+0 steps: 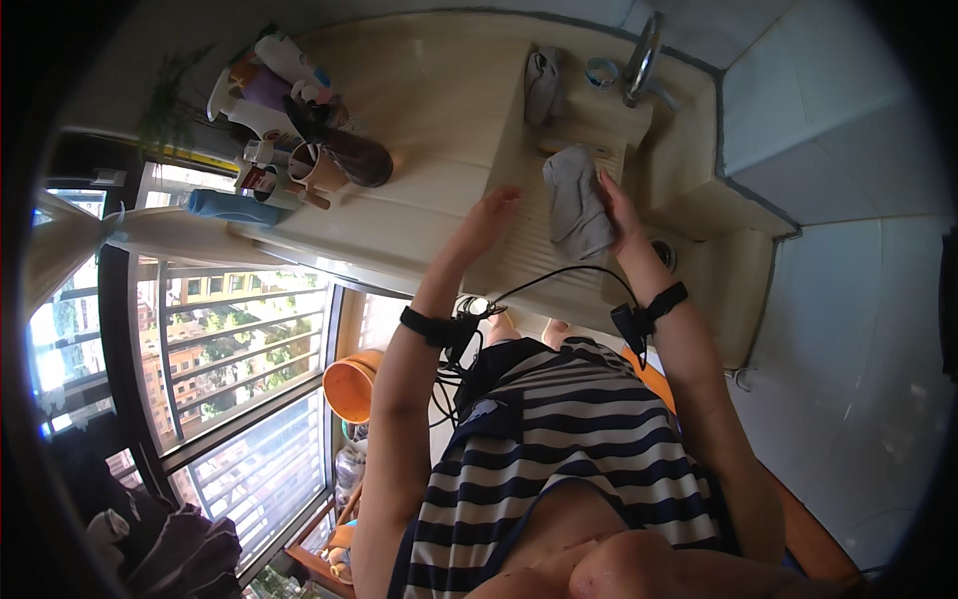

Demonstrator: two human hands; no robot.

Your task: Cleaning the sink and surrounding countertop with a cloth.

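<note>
A damp-looking grey cloth (577, 205), perhaps a sock, lies lengthwise over the ridged washboard (521, 235) of a cream laundry sink. My right hand (621, 215) grips its right edge, with the fingers partly hidden by the cloth. To the left of it, my left hand (489, 222) hovers over the board's left edge, apart from the cloth, holding nothing, fingers loosely bent. A second grey cloth (544, 88) rests crumpled at the far end of the board. Just beyond the held cloth lies a narrow yellowish thing (574, 149), partly covered.
A chrome faucet (644, 62) rises at the back right, with a small blue ring-shaped item (601, 72) beside it. Several bottles, a brown boot-like item (357, 158) and a pink cup (314, 168) crowd the left counter. Black cables (544, 278) link my wrist straps.
</note>
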